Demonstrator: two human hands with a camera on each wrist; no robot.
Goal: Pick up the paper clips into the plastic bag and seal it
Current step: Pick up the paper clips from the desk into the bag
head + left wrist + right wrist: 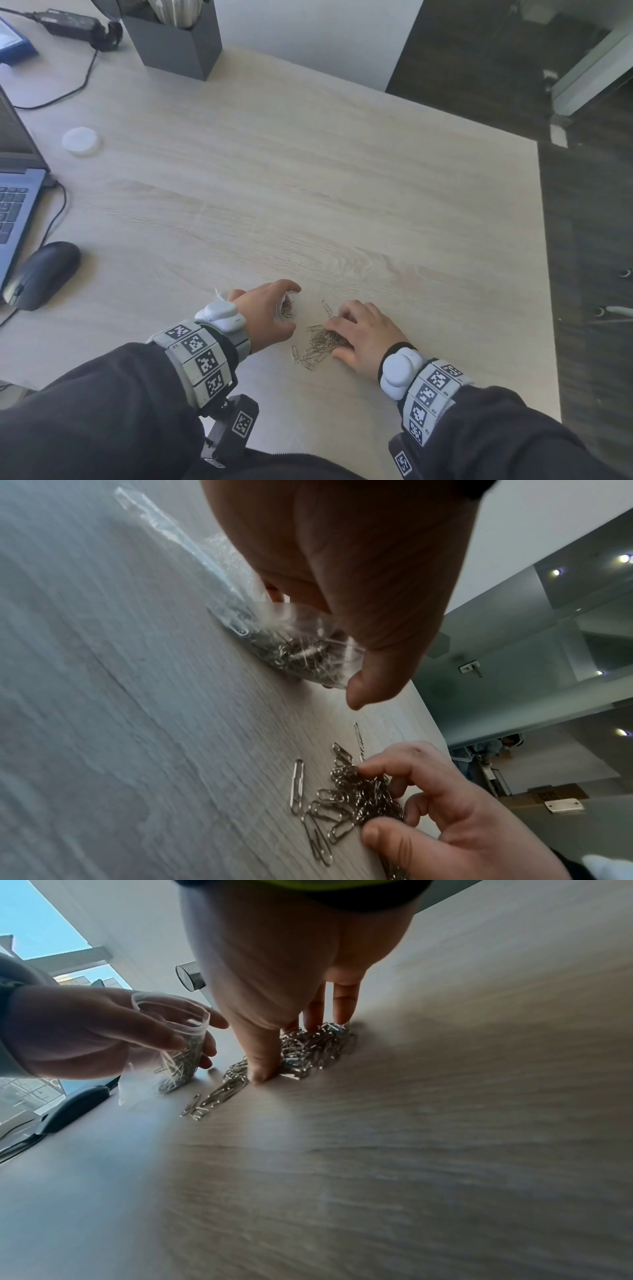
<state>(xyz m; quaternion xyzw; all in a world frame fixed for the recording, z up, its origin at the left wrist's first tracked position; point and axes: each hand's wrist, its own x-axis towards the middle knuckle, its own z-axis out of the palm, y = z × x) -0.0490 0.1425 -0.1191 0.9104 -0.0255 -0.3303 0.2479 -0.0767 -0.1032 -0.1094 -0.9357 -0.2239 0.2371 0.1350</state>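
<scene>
1. spreading across most of the head view, the pale wood-grain table (308, 171) is flat and matte; its right edge runs from 1 o'clock down to 4 o'clock, with dark floor beyond, and the wide bare stretch lies toward 12 o'clock from the hands.
2. at 9 o'clock sit a laptop (13, 192), a black mouse (44, 274) and a round white lid (80, 140), well apart from the work; a dark square holder (178, 44) stands at 11 o'clock.
3. the left hand (267, 313) sits near the table's near edge, fingers and thumb curled round the plastic bag (171, 1031), holding its mouth open toward the right hand.
4. the right hand (363, 334), at 3 o'clock from the left, has its fingers bent down onto the heap, thumb tip on the table and fingertips (346, 1007) on the clips; whether it has any pinched i cannot tell.
5. the bag is thin, clear and crinkled, resting on the table, with a clump of clips already inside it.
6. the paper clips (320, 342) are thin silver wire loops, tangled in a loose heap under and just left of the right hand, between the two hands; a few lie singly around the heap's edge, one of them at 12 o'clock.
</scene>
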